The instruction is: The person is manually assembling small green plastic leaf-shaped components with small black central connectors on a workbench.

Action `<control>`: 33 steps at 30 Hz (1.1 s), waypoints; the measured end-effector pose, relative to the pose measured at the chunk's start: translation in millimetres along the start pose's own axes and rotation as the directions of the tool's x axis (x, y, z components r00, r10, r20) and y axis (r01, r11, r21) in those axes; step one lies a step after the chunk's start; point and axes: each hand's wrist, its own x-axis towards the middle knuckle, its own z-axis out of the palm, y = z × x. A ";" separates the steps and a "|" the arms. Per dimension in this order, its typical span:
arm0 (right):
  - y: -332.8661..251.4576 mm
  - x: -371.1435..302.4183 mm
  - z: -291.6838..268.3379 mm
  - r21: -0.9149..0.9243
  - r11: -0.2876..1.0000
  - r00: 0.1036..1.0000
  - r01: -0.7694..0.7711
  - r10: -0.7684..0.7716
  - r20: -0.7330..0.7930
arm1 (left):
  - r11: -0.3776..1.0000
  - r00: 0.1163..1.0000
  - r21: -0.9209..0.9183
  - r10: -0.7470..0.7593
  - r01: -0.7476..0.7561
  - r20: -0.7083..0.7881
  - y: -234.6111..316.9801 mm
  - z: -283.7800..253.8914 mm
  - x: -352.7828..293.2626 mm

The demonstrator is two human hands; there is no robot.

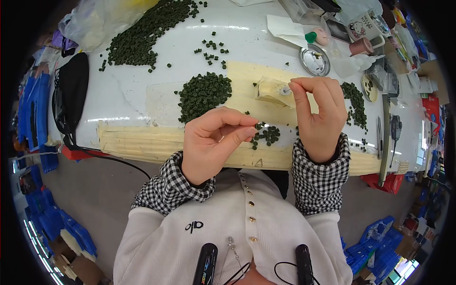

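My left hand [212,141] is closed in a pinch above the front of the table, thumb and forefinger together. At its fingertips sits a small dark green part [259,126], apparently held. Just beyond lies a small cluster of the same parts [270,136]. My right hand [320,116] pinches at the end of a yellowish taped block [273,91] on the table. A small pale tip [286,90] shows by the right thumb and forefinger; what they grip is too small to make out.
A dense pile of dark green parts [205,96] lies left of the block, a larger heap [142,40] farther back. Another pile [354,102] lies right. A round metal lid [314,60], white mug [363,27] and thread spool [361,46] stand back right; tweezers [379,137] lie near the right edge.
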 end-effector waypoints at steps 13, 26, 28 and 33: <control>-38.9 -38.5 -13.6 0.433 0.868 0.960 -0.243 0.150 0.238 | 0.999 0.999 -0.028 0.031 -0.031 -0.013 -1.9 -2.2 -0.5; -39.3 -41.8 -8.6 0.445 0.888 0.981 -0.112 0.027 0.193 | 0.987 0.993 0.122 0.097 -0.104 0.061 -0.1 -3.9 -0.6; -38.5 -41.4 -8.0 0.445 0.892 0.984 -0.080 0.001 0.175 | 0.990 0.994 0.109 0.084 -0.090 0.063 0.6 -3.9 -0.6; -35.8 -41.9 -5.9 0.460 0.888 0.986 -0.022 -0.058 0.158 | 0.995 0.996 0.064 0.068 -0.072 0.062 3.1 -3.4 -1.5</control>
